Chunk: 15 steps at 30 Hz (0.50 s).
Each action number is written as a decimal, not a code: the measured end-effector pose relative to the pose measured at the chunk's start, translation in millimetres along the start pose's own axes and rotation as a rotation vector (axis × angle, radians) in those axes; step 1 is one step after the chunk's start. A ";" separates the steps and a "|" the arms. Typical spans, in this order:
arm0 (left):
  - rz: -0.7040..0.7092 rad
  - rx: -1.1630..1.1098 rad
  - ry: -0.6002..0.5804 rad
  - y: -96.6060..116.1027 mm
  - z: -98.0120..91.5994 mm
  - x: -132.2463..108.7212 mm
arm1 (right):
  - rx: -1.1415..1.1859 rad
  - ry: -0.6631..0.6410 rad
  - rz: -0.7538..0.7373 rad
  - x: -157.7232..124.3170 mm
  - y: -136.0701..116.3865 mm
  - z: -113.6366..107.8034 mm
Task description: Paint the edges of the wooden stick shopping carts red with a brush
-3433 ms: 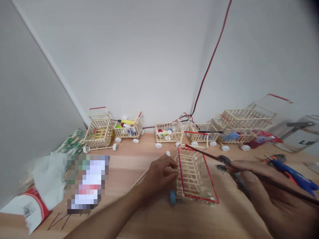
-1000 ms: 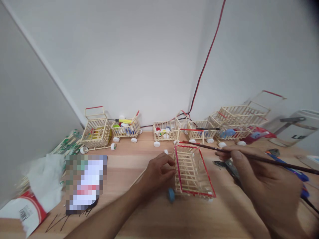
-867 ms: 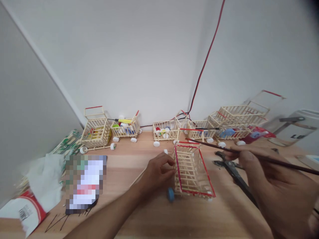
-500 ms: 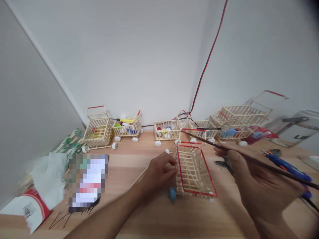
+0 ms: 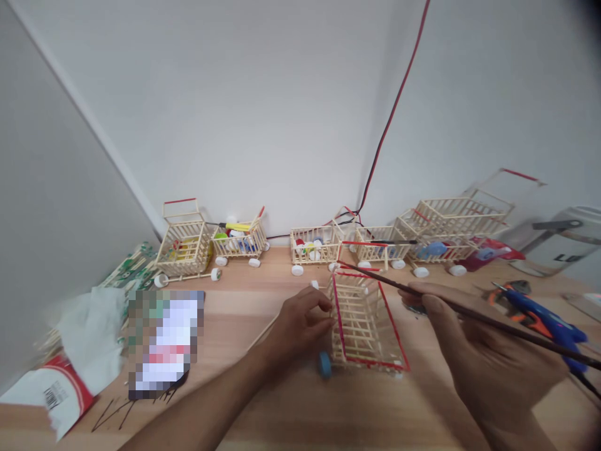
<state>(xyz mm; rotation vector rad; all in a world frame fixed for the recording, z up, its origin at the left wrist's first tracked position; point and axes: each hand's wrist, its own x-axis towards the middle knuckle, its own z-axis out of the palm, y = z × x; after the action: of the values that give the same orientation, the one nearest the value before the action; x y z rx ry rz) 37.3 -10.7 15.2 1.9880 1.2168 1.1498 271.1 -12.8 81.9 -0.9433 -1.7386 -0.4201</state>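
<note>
Stick-built toy cart (image 5: 364, 329), tilted on the wooden tabletop (image 5: 291, 419): light, stiff, fragile (best held by its red-edged rim). Left hand (image 5: 298, 329): fingers curled against its side. Right hand (image 5: 493, 357): narrow pinch on a long paintbrush (image 5: 385, 284).

Two pale off-white walls meet in a far corner, and a red-and-black cable (image 5: 397, 106) runs down the right-hand wall (image 5: 474, 106) to the far edge of the tabletop (image 5: 375, 416). A grey panel (image 5: 56, 188) rises at the left. The light wood surface lies under soft, even light.
</note>
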 end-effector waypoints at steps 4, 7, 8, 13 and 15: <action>-0.003 -0.001 -0.003 1.4 -0.4 0.0 | 0.027 -0.071 0.032 2.6 -4.1 -2.1; -0.005 -0.011 -0.001 0.4 0.1 -0.6 | 0.042 -0.066 0.010 6.5 -3.7 -2.0; -0.001 -0.016 0.002 -0.2 0.2 -0.8 | 0.037 -0.049 -0.025 7.9 -2.6 -1.4; -0.008 -0.017 -0.005 -1.3 0.3 -1.2 | 0.011 0.002 -0.005 10.6 6.1 5.1; -0.021 -0.012 0.000 -0.9 0.2 -1.2 | 0.030 0.007 -0.019 10.3 9.1 7.4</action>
<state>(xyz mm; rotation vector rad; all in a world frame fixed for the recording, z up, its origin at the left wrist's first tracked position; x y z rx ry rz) 36.8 -11.4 13.9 1.9625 1.2252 1.1436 272.1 1.9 87.0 -0.9038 -1.7439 -0.4078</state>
